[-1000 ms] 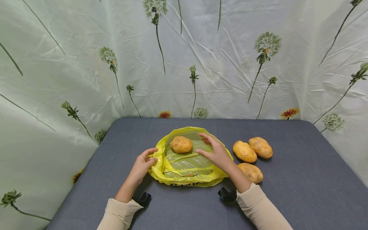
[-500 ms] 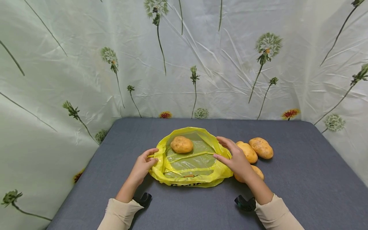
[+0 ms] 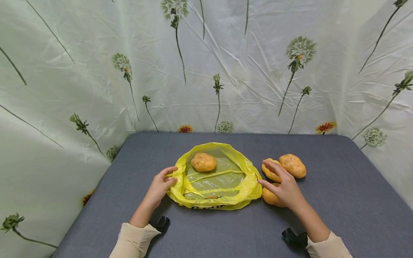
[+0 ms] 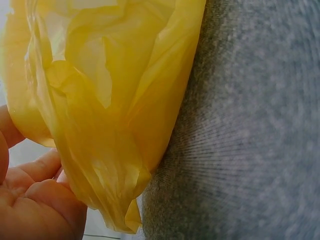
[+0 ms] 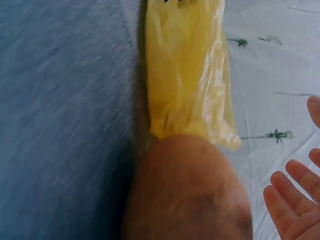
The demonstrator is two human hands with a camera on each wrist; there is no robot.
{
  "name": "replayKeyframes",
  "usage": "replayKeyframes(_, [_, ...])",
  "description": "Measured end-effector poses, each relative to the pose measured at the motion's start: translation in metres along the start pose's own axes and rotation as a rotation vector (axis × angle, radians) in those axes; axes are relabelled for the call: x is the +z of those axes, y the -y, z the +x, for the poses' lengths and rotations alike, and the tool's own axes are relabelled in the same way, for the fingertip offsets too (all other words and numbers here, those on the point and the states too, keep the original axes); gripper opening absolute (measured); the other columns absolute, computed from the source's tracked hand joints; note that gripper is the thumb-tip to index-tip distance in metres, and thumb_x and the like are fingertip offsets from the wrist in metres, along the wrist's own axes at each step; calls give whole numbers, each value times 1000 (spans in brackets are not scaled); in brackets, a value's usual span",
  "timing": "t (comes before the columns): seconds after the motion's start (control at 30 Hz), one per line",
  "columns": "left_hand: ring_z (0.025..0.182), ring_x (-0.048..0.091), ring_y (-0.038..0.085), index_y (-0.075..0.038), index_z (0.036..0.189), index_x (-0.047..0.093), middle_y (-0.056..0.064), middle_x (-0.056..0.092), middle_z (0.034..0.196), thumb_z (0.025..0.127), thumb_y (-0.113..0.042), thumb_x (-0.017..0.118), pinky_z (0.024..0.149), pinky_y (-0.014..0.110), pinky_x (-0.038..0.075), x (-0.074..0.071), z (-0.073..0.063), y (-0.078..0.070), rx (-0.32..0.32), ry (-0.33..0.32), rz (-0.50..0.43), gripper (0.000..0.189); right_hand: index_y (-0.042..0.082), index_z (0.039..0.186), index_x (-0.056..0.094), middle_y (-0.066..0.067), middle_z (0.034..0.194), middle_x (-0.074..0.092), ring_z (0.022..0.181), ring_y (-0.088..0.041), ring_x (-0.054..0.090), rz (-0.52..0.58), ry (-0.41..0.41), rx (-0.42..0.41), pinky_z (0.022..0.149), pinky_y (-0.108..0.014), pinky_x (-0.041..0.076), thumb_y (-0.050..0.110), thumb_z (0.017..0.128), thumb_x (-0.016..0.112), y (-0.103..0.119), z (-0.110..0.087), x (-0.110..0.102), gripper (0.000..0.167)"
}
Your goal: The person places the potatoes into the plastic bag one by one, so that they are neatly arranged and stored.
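by the right hand (image 3: 286, 190) nothing is held; its fingers are spread, with a wide gap left between thumb and index finger. by the left hand (image 3: 161, 183) the left side of the yellow bag (image 3: 251, 188) is held, with thumb and fingers bent about the rim, though how firmly cannot be told. the potatoes are judged to be firm, moderately weighty and hard to bruise, with skin dry enough for a sure hold; each is best grasped from above, across its narrow middle. the bag is judged to be light, limp and slick, easily dragged, so a pinch at its rim is called for. below the right fingers, the near potato (image 3: 270, 197) is partly covered by the hand, and the middle potato (image 3: 269, 175) is crossed by the index finger; whether either is touched cannot be told. just beyond these, the far potato (image 3: 293, 165) is left uncovered. farther off, a fourth potato (image 3: 204, 162) is contained in the bag, toward its back left, apart from both hands. all are carried by the bench (image 3: 209, 236).
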State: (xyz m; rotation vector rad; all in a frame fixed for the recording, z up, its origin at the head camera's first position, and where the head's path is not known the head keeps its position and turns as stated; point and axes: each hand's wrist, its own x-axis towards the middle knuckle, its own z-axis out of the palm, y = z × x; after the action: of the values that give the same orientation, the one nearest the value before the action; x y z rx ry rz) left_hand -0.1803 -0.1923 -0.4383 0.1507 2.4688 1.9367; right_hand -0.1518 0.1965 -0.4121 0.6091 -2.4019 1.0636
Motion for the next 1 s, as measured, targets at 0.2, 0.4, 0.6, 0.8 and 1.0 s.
replayKeyframes(0.2, [83, 52, 18, -3, 125, 48, 16, 50, 114, 85, -2, 55, 62, 25, 44, 0, 4, 0, -121, 3, 5, 41, 3, 124, 50, -11, 120, 52, 105, -18, 51, -29, -30, -9, 83, -10, 35, 4, 67, 77, -10, -16, -10, 63])
replayKeyframes(0.4, [84, 52, 16, -2, 126, 46, 15, 48, 119, 86, -2, 55, 62, 25, 44, 0, 5, 0, -135, 6, -2, 41, 3, 123, 50, -10, 118, 53, 105, 0, 46, -34, -22, 31, 83, -8, 34, 3, 67, 77, -19, -34, -21, 62])
replayKeyframes(0.6, [83, 53, 16, -2, 124, 48, 15, 48, 119, 85, -1, 54, 64, 25, 44, 0, 4, 0, -122, 2, 3, 40, 0, 123, 50, -13, 118, 53, 106, 5, 44, -11, -11, 39, 85, -7, 32, -2, 63, 78, -27, -45, -30, 65])
replayKeyframes(0.8, [84, 52, 18, -3, 123, 49, 14, 48, 118, 84, -2, 54, 64, 26, 44, -1, 3, 0, -120, 1, 11, 39, 1, 123, 50, -13, 117, 53, 106, 8, 42, -15, 47, 82, 84, -6, 31, 1, 66, 77, -33, -54, -36, 64])
replayKeyframes(1.0, [85, 52, 18, -3, 124, 48, 14, 49, 118, 85, -1, 54, 65, 26, 44, 0, 4, 0, -133, 4, 3, 40, 3, 122, 50, -13, 115, 55, 104, 9, 43, -4, 101, 141, 82, -5, 32, 7, 69, 76, -36, -60, -36, 59])
